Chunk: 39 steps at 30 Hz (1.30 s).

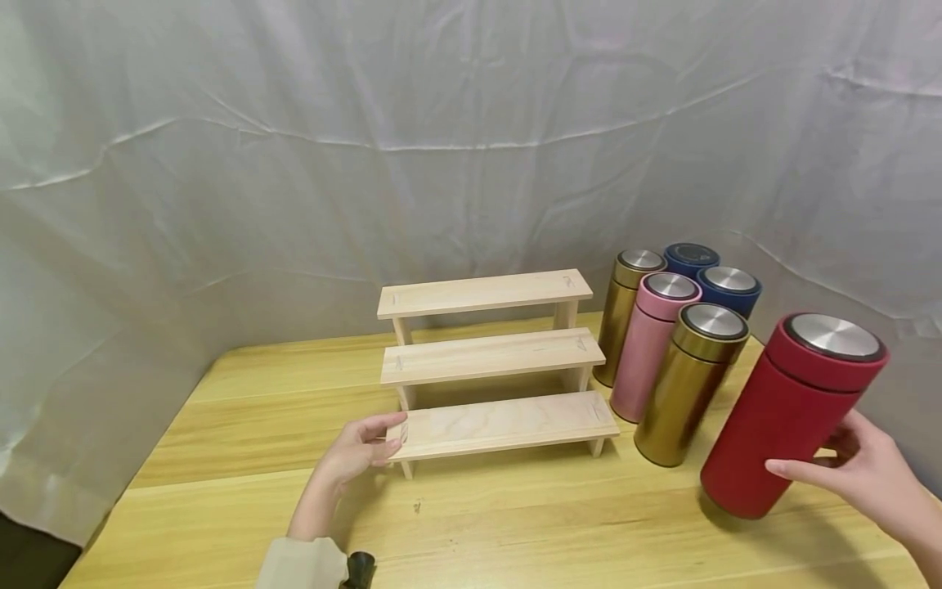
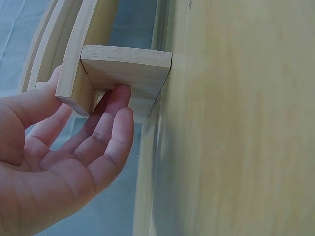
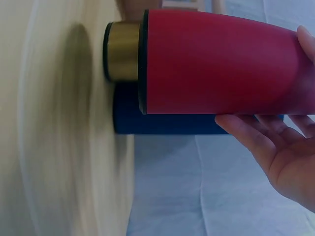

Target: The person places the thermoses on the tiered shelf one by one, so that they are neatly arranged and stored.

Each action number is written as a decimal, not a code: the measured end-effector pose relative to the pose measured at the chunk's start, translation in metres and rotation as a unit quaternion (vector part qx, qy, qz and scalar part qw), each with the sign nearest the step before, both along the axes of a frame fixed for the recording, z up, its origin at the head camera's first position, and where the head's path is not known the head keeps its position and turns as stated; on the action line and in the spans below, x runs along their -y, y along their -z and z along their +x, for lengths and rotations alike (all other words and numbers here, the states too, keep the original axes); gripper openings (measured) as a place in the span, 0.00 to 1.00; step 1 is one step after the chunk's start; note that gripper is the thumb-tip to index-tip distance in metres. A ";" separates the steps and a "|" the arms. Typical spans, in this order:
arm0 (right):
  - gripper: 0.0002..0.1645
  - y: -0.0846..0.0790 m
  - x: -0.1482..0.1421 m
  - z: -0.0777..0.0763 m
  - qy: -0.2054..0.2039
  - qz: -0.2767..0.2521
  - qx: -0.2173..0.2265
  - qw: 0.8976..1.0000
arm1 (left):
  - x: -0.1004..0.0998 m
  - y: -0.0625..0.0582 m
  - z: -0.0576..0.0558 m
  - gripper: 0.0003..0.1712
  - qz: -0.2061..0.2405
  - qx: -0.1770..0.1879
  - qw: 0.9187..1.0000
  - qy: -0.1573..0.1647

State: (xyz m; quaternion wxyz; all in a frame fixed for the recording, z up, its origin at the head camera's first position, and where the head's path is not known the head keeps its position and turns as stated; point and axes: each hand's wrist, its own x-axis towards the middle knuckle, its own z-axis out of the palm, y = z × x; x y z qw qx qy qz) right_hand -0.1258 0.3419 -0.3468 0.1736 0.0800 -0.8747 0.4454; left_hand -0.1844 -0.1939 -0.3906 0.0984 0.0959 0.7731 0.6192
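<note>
A three-tier wooden display stand stands on the table in the head view. My left hand pinches the left end of its lowest step, thumb on the top board and fingers beneath, against the side leg. At the right, my right hand holds a red thermos with a silver-topped lid, thumb on the near side. The red thermos is tilted. In the right wrist view its base hangs clear of the table, over a shadow.
Right of the stand are two gold thermoses, a pink thermos and two blue thermoses, all upright and close together. A grey-white sheet hangs behind the wooden table. A black object shows by the left sleeve.
</note>
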 end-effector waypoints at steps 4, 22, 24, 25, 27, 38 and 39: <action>0.38 -0.004 0.010 0.005 -0.012 -0.001 -0.007 1.000 | 0.000 0.000 0.000 0.26 -0.001 0.001 1.000 -0.002; 0.41 -0.022 0.058 0.007 -0.122 -0.089 -0.046 0.987 | 0.002 0.000 -0.002 0.27 0.002 -0.001 1.000 0.006; 0.40 -0.024 0.062 0.007 -0.120 -0.084 -0.045 0.988 | 0.002 0.001 -0.002 0.27 0.000 0.001 1.000 0.005; 0.40 -0.025 0.064 0.006 -0.121 -0.083 -0.043 0.988 | 0.002 0.001 -0.002 0.27 -0.001 0.001 1.000 0.004; 0.40 -0.026 0.069 0.005 -0.117 -0.074 -0.045 0.989 | 0.002 0.001 -0.002 0.27 -0.002 0.001 1.000 0.005; 0.42 -0.029 0.095 -0.005 -0.124 -0.064 -0.072 0.988 | 0.002 0.000 -0.002 0.27 -0.001 0.004 1.000 0.005; 0.42 -0.029 0.098 -0.006 -0.128 -0.069 -0.070 0.987 | 0.002 0.000 -0.002 0.27 -0.002 0.004 1.000 0.004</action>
